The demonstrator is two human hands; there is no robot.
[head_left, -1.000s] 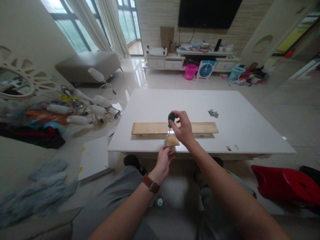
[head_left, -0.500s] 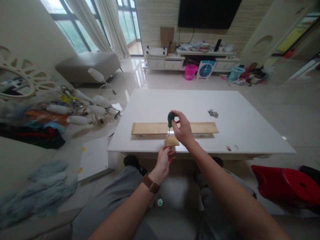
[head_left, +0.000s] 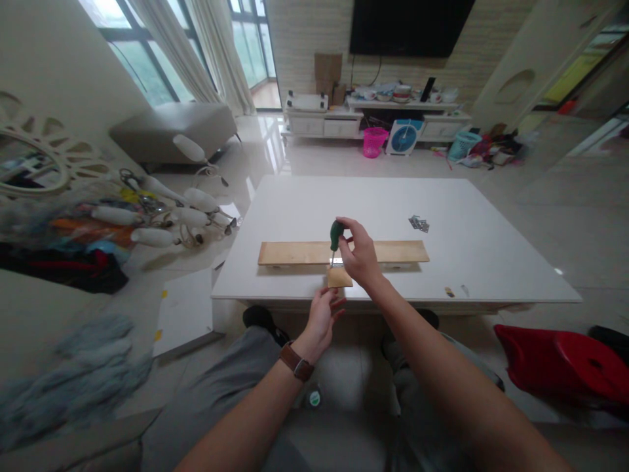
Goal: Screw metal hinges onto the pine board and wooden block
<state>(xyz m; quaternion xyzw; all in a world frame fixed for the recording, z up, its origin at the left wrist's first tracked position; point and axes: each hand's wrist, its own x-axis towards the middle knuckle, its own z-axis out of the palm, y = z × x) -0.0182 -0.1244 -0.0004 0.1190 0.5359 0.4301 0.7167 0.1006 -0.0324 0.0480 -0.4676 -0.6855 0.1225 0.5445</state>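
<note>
My right hand (head_left: 361, 252) is closed around the green handle of a screwdriver (head_left: 336, 236), held almost upright. Its shaft points down to a metal hinge-like plate (head_left: 337, 261), partly hidden by my hand, between a long wooden board (head_left: 295, 252) and a small wooden block (head_left: 339, 278). My left hand (head_left: 322, 316) holds the block's near left corner at the fingertips, with its other fingers loosely spread below. The long board lies crosswise near the front of the white table (head_left: 314, 203), slightly raised, with small pieces beneath its front edge.
Several metal plates (head_left: 419, 224) lie in a pile on the table's right side. Two small items, one a brownish piece (head_left: 449, 292), lie near the front right edge. A red stool (head_left: 565, 364) is on the floor at right; a white panel (head_left: 184, 311) is at left.
The green screwdriver handle has turned or tilted very slightly in my right hand. Both hands, the board and the block stay in place.
</note>
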